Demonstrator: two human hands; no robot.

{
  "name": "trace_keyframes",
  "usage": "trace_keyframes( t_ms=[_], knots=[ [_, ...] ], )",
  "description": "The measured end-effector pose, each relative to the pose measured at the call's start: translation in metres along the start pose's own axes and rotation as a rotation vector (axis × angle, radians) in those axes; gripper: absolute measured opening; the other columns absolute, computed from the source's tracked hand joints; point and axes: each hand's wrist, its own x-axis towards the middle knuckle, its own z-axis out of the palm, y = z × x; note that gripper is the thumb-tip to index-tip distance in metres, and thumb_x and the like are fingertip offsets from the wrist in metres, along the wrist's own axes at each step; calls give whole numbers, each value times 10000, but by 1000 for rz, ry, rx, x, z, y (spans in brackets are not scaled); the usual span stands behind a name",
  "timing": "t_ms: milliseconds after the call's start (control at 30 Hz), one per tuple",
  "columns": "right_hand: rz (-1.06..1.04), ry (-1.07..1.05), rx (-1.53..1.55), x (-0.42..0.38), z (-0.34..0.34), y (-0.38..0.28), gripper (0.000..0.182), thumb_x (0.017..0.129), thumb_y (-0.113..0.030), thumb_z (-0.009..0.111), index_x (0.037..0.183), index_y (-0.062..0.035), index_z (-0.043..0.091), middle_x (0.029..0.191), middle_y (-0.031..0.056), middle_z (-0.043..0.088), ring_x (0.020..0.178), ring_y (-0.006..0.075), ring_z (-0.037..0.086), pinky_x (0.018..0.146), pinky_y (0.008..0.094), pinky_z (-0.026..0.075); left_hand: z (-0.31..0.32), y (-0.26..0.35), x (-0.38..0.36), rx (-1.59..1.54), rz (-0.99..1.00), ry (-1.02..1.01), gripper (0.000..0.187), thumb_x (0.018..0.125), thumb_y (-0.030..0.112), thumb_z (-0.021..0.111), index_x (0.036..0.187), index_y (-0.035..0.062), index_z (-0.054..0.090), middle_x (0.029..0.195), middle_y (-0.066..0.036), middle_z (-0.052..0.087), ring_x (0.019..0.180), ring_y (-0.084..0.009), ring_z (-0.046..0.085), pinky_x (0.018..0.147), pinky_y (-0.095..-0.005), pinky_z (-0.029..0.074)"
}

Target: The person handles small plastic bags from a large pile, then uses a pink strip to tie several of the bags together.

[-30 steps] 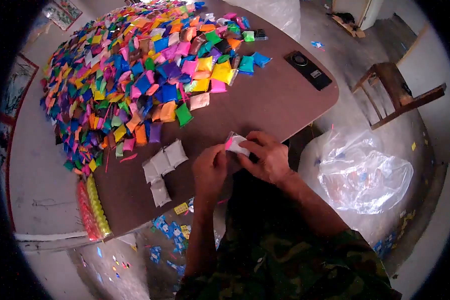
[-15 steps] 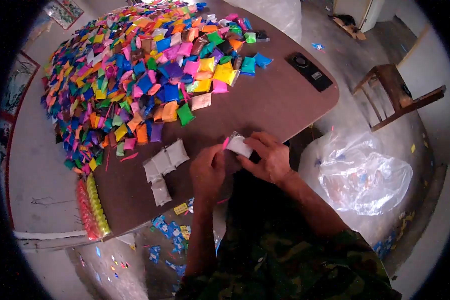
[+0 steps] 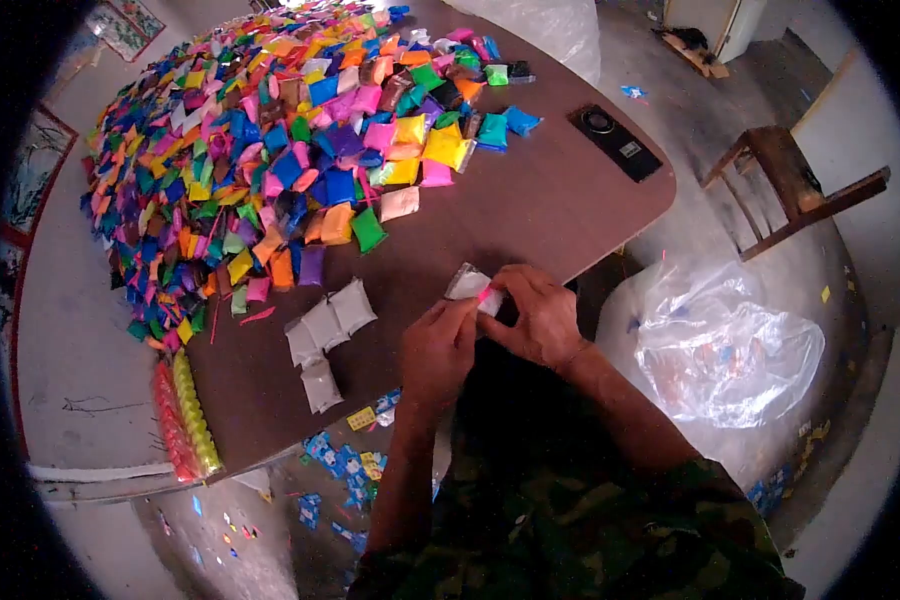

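A small clear packet with white contents [image 3: 464, 284] is between my hands at the table's near edge. My right hand [image 3: 542, 318] grips its right side with thumb and fingers. From the left, my left hand [image 3: 438, 345] is closed, its fingertips at a thin bright pink strip [image 3: 486, 295] that lies across the packet. How the strip is pinched is partly hidden by the fingers. Left of my hands, several similar white packets [image 3: 322, 325] lie together flat on the brown table [image 3: 530, 215].
A large heap of colourful packets [image 3: 340, 185] covers the table's far left. A black device with a round dial [image 3: 615, 143] lies to the right. Red and yellow strips [image 3: 192, 415] hang at the left edge. A plastic bag [image 3: 725, 345] and wooden chair [image 3: 790, 185] stand on the right.
My left hand has moved right and slightly up, bringing the pink strip from the packet's left side across to near my right fingertips. The right hand stays almost in place.
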Motion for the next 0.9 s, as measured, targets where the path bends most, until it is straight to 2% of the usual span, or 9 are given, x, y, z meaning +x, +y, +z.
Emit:
trace_keyframes(
  t_ms=[167,233,367,433,533,667,733,833,900],
  knots=[
    [-32,-5,10,0,0,1,401,704,-264,845,1006,-76,661,1058,120,676,907,315,688,762,394,572,-11,-10,10,128,-82,-2,151,938,105,622,1052,34,691,906,-170,686,812,-324,678,715,-399,535],
    [-25,-58,-38,-3,0,6,451,730,-335,826,1068,-89,658,1101,120,666,980,325,664,788,423,567,-10,-14,10,130,-94,39,146,937,104,628,1047,32,691,907,-165,690,811,-316,678,717,-388,539],
    [14,-96,-38,-7,1,6,504,722,-393,828,1111,-113,669,1118,113,658,1020,327,649,800,437,566,1,-5,-6,-50,-41,59,141,925,89,632,1044,43,692,886,-161,682,784,-324,672,689,-392,532],
    [-32,-97,-28,-7,-1,5,503,714,-385,832,1104,-111,673,1102,113,659,1009,324,650,798,432,566,5,-7,-10,-53,-16,97,142,910,70,623,1033,67,694,822,-162,653,725,-340,653,637,-406,515],
    [-70,-95,-22,-6,-6,2,466,716,-348,827,1086,-103,682,1074,115,660,979,320,654,790,425,566,4,-16,-7,-1,29,193,148,907,73,630,1041,70,692,811,-163,649,709,-338,652,612,-404,512],
    [-73,-42,-8,-5,-5,-2,338,722,-224,794,1014,-77,709,1037,118,675,911,310,673,777,387,567,-4,-3,-9,30,-33,144,148,916,88,619,1044,73,691,804,-167,644,725,-353,650,612,-424,511],
    [-81,-57,21,-5,-7,1,305,759,-211,765,1030,-84,705,1029,120,669,914,317,665,771,409,566,0,1,-18,4,-9,106,149,916,92,618,1045,75,692,800,-166,641,727,-358,647,615,-428,510],
    [-90,-43,20,-4,-6,2,266,760,-172,757,1005,-78,716,1007,128,678,906,313,675,769,394,568,4,-7,-29,97,28,161,143,940,130,641,1047,55,700,893,-167,694,763,-302,688,659,-376,548],
    [-77,-30,15,-6,-6,3,248,751,-147,760,984,-72,723,1014,130,681,903,309,684,767,379,570,-2,-12,-32,133,-70,142,140,939,131,643,1042,57,702,881,-160,693,747,-291,685,638,-375,543]
  ],
)
